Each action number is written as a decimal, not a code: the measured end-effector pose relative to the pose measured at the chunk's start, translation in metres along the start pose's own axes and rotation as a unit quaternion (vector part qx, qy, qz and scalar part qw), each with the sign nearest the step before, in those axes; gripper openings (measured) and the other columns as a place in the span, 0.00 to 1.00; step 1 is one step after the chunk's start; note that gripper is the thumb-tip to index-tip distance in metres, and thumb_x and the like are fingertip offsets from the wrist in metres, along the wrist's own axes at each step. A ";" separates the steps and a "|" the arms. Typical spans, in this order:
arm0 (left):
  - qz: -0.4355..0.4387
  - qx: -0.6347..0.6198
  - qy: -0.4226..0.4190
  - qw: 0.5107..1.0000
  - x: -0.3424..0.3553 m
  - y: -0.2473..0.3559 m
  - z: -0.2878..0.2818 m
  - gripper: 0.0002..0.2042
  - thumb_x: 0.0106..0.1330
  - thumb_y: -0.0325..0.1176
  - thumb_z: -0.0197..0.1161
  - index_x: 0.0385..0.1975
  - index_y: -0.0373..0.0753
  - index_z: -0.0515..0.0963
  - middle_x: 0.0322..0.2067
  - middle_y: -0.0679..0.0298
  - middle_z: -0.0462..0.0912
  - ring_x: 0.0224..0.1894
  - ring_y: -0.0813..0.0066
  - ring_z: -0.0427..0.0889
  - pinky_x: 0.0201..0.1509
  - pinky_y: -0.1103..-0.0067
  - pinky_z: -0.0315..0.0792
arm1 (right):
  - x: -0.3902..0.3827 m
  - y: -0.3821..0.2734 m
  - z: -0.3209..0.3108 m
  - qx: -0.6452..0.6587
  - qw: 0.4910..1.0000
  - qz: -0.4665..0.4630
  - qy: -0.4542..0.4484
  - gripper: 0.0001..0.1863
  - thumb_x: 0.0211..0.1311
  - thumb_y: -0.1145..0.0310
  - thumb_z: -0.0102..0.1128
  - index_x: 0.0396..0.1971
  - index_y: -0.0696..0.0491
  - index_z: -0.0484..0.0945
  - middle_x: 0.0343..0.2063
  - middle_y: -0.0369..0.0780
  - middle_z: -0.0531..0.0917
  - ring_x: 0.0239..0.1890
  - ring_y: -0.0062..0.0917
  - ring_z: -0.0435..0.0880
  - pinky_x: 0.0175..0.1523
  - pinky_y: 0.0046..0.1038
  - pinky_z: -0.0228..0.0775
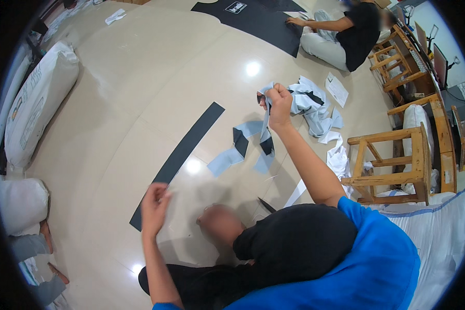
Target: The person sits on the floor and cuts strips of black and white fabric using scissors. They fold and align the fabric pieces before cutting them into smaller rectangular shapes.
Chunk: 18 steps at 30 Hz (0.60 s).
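Note:
A long dark grey strip of fabric (pixel 191 138) lies slantwise on the floor in front of me. Over its near end is my left hand (pixel 153 209), its fingers loosely bent and nothing visible in them; I cannot tell whether it touches the strip. My right hand (pixel 278 106) is raised and closed around a bunch of light blue and black fabric strips (pixel 266 139). Their ends hang down, with one folded tail (pixel 226 160) spreading to the left. Just beyond that hand, a crumpled heap of light blue and black fabric (pixel 312 106) rests on the floor.
A dark pointed tool (pixel 266 205) lies by my leg. Wooden stools (pixel 392 181) stand at the right, near white fabric scraps (pixel 338 157). Another person (pixel 341 36) sits at the far right beside a large dark fabric piece (pixel 258 23). White sacks (pixel 41 103) line the left.

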<state>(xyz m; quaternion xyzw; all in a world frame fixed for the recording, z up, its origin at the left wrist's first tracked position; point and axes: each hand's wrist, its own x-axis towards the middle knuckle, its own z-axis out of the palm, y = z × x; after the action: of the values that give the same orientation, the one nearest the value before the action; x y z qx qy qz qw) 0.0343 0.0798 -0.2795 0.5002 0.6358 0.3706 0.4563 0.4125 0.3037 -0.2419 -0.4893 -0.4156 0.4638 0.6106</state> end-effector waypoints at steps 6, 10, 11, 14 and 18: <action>0.129 -0.086 -0.059 0.986 0.037 0.101 0.098 0.31 0.65 0.27 0.66 0.68 0.38 0.61 0.66 0.57 0.65 0.64 0.63 0.69 0.63 0.68 0.71 | -0.052 -0.071 0.042 -0.042 0.906 0.171 -0.385 0.13 0.56 0.75 0.60 0.18 0.49 0.65 0.19 0.34 0.78 0.17 0.13 0.75 0.20 0.17 0.58; 0.241 -0.010 -0.031 0.970 0.041 0.147 0.095 0.32 0.62 0.23 0.66 0.67 0.37 0.64 0.63 0.54 0.71 0.59 0.61 0.76 0.60 0.68 0.73 | -0.076 -0.088 0.064 -0.082 0.840 0.203 -0.496 0.19 0.61 0.69 0.68 0.19 0.48 0.65 0.15 0.26 0.71 0.17 0.07 0.71 0.20 0.15 0.55; 0.245 0.002 -0.055 0.968 0.040 0.149 0.091 0.30 0.63 0.23 0.66 0.66 0.37 0.65 0.61 0.54 0.74 0.57 0.61 0.79 0.58 0.69 0.74 | -0.076 -0.089 0.064 -0.078 0.842 0.212 -0.490 0.18 0.61 0.68 0.69 0.19 0.48 0.66 0.16 0.26 0.72 0.17 0.07 0.71 0.20 0.15 0.55; 0.235 0.015 0.007 0.972 0.032 0.152 0.085 0.18 0.66 0.22 0.60 0.56 0.35 0.73 0.48 0.53 0.81 0.47 0.58 0.83 0.50 0.71 0.76 | -0.074 -0.091 0.067 -0.076 0.835 0.233 -0.492 0.16 0.62 0.67 0.70 0.23 0.50 0.69 0.18 0.27 0.74 0.18 0.08 0.70 0.20 0.15 0.56; 0.191 -0.006 -0.003 0.982 0.020 0.155 0.069 0.10 0.71 0.25 0.56 0.49 0.33 0.75 0.41 0.55 0.81 0.40 0.65 0.82 0.45 0.75 0.75 | -0.080 -0.085 0.066 -0.126 0.797 0.196 -0.557 0.14 0.60 0.65 0.71 0.35 0.54 0.73 0.24 0.32 0.80 0.22 0.13 0.76 0.24 0.19 0.64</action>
<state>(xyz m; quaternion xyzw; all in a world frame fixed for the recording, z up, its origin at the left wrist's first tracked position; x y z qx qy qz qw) 0.1447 0.1353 -0.1616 0.6110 0.5248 0.4533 0.3819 0.3445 0.2319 -0.1514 -0.2900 -0.6339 0.7096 0.1025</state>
